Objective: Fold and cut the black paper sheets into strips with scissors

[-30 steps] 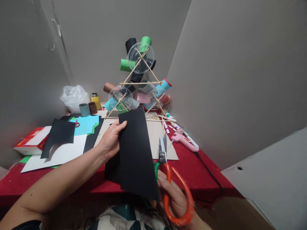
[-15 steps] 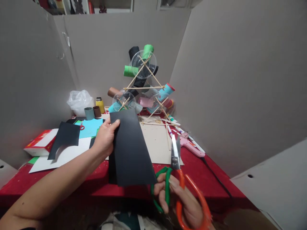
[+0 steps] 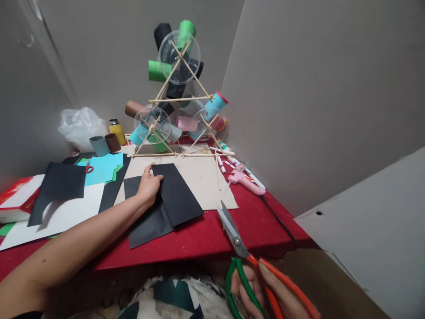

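My left hand (image 3: 148, 185) rests on a sheet of black paper (image 3: 174, 198), fingers curled round its upper left edge, and holds it down on the beige cardboard (image 3: 199, 177) and the red tablecloth (image 3: 206, 235). A second black sheet (image 3: 146, 223) lies under it. My right hand (image 3: 262, 292), low near my lap, grips scissors (image 3: 245, 261) with one green and one orange handle. Their blades are closed and point up and left toward the table edge.
A stick-and-cup model (image 3: 175, 93) with coloured paper tubes stands at the back. A pink glue gun (image 3: 245, 181) and markers lie at the right, coloured and black papers (image 3: 59, 186) and a red box (image 3: 13, 199) at the left, a plastic bag (image 3: 79, 126) and small cups behind. Grey walls enclose the table.
My left hand has brought the black paper down from the air onto the table. My right hand with the scissors has dropped lower and to the right.
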Demonstrator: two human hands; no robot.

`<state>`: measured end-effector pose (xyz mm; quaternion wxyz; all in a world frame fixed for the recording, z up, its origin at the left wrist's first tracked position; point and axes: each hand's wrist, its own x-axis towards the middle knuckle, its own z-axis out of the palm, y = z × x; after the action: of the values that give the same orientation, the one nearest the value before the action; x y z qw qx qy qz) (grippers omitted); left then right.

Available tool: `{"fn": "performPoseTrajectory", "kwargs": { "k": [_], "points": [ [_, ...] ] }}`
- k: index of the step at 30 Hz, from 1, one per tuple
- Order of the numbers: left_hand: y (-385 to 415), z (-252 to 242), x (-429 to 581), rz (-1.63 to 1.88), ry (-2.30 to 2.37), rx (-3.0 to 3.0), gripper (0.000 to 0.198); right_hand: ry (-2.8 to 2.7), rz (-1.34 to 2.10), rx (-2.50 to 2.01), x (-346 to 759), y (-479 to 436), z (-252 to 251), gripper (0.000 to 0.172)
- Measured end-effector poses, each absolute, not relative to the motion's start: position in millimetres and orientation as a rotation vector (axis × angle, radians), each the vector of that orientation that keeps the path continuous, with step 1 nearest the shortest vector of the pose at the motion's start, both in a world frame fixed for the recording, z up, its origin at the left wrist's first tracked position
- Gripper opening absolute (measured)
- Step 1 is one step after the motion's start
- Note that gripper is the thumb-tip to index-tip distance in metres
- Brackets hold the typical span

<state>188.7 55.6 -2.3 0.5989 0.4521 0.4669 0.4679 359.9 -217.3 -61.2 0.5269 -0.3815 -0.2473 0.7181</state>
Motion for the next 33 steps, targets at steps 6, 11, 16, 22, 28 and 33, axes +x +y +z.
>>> {"fn": "performPoseTrajectory", "kwargs": {
  "k": [6, 11, 16, 22, 28, 33],
  "points": [
    [39.2, 2.2, 171.8, 1.024, 1.212, 1.751, 0.077, -0.542, 1.877, -0.844, 390.6, -213.4, -52.6, 0.062],
    [-1.0, 12.8, 155.8, 0.730, 0.942, 2.477, 0.064, -0.530, 1.952, -0.916, 397.6, -221.5, -53.9, 0.066],
    [-26.1, 11.1, 158.7, 0.366, 0.644, 2.886, 0.074, -0.509, 1.999, -0.937, 395.4, -224.9, -61.3, 0.070],
    [-20.4, -1.3, 166.5, 0.520, 0.576, 3.156, 0.032, -0.517, 2.089, -0.708, 387.6, -220.5, -67.4, 0.076],
    [-9.6, -4.5, 165.6, 0.553, 0.611, 3.178, 0.020, -0.480, 2.036, -0.644, 373.5, -212.8, -56.5, 0.072],
    [-1.0, -5.8, 164.9, 0.606, 0.583, 3.109, 0.021, -0.446, 2.031, -0.656, 363.8, -205.2, -49.6, 0.071]
  ]
}}
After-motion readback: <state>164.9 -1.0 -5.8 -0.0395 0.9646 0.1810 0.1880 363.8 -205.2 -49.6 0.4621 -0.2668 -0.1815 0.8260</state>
